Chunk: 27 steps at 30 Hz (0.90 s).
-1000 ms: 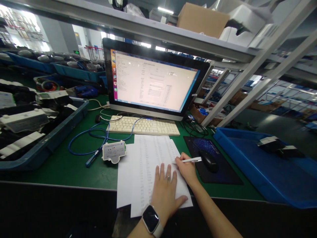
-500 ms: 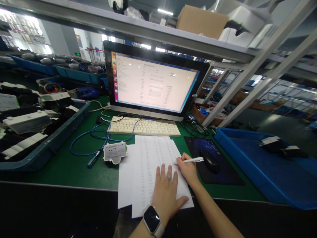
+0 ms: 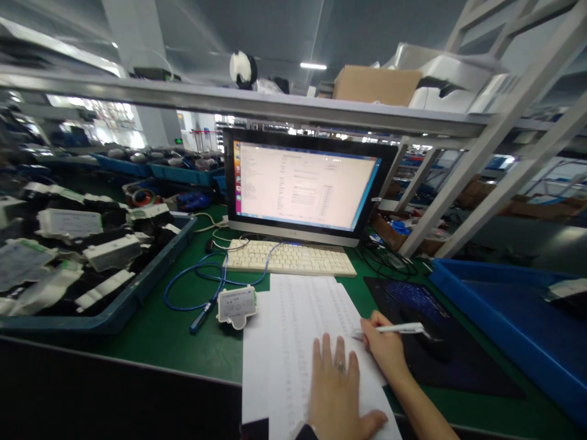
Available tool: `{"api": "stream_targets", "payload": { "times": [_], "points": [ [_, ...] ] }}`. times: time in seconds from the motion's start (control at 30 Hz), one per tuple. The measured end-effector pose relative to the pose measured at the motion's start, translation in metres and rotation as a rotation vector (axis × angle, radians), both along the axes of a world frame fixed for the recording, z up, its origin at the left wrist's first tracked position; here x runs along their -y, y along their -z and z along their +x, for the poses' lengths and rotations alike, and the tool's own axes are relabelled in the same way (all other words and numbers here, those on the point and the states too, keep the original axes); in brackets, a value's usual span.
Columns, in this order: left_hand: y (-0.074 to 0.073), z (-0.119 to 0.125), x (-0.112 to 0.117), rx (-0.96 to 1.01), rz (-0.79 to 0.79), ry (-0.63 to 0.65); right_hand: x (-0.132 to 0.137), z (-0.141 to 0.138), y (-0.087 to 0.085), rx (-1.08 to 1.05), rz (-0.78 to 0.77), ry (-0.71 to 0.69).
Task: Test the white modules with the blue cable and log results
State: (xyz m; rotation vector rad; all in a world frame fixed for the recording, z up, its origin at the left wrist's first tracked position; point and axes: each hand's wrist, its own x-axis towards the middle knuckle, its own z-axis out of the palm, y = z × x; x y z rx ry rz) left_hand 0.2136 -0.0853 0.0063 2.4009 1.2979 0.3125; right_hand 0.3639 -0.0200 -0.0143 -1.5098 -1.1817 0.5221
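Observation:
My left hand (image 3: 337, 391) lies flat with fingers spread on white printed sheets (image 3: 298, 330) at the front of the green table. A ring shows on one finger. My right hand (image 3: 384, 345) rests on the right edge of the paper, closed around a white pen (image 3: 398, 329) whose tip touches the sheet. Just right of that hand a black mouse (image 3: 431, 345) sits on a dark mouse pad (image 3: 440, 360).
A monitor (image 3: 302, 186) and cream keyboard (image 3: 288, 258) stand behind the paper. A small white device (image 3: 236, 305) with a blue cable (image 3: 202, 293) lies left of the sheets. A blue tray (image 3: 110, 308) of devices sits at left, another blue tray (image 3: 513, 324) at right. A shelf runs overhead.
The view has tilted up and turned left, so everything sits lower and further right in the picture. Both hands keep their places on the paper and pen.

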Motion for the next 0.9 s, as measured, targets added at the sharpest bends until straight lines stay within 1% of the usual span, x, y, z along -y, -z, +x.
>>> {"api": "stream_targets", "payload": {
  "times": [0.03,0.1,0.17,0.2,0.27,0.33,0.37,0.4,0.47,0.57,0.7,0.77,0.9],
  "points": [
    [0.007,0.003,-0.002,-0.018,-0.004,0.002,0.0,0.001,0.0,-0.018,-0.021,0.008],
    [0.028,0.013,-0.01,-0.046,0.055,-0.016,0.0,0.001,0.002,-0.088,-0.073,0.014],
    [0.056,0.027,-0.02,-0.062,0.159,-0.086,-0.002,0.001,0.001,-0.165,-0.126,0.007],
    [0.07,0.034,-0.026,-0.083,0.185,-0.136,-0.002,0.0,0.0,-0.186,-0.15,-0.003],
    [0.096,0.048,-0.036,-0.12,0.188,-0.185,-0.003,-0.001,-0.005,-0.185,-0.198,-0.028],
    [0.115,0.059,-0.044,-0.116,0.194,-0.203,-0.003,0.0,-0.011,-0.166,-0.22,-0.061],
    [0.12,0.063,-0.047,-0.108,0.197,-0.213,-0.003,0.001,-0.014,-0.164,-0.219,-0.079],
    [0.124,0.065,-0.049,-0.095,0.199,-0.226,-0.003,0.003,-0.017,-0.166,-0.212,-0.095],
    [0.127,0.067,-0.051,-0.055,0.205,-0.263,-0.002,0.008,-0.02,-0.163,-0.208,-0.127],
    [0.122,0.063,-0.05,-0.014,0.186,-0.278,-0.001,0.013,-0.018,-0.142,-0.23,-0.156],
    [0.114,0.055,-0.045,-0.087,0.165,-0.188,0.0,0.017,-0.006,-0.118,-0.209,-0.105],
    [0.112,0.053,-0.043,-0.107,0.192,-0.185,-0.001,0.019,0.0,-0.075,-0.193,-0.095],
    [0.11,0.053,-0.042,-0.109,0.238,-0.192,-0.003,0.025,0.01,0.044,-0.167,-0.125]
  ]
}}
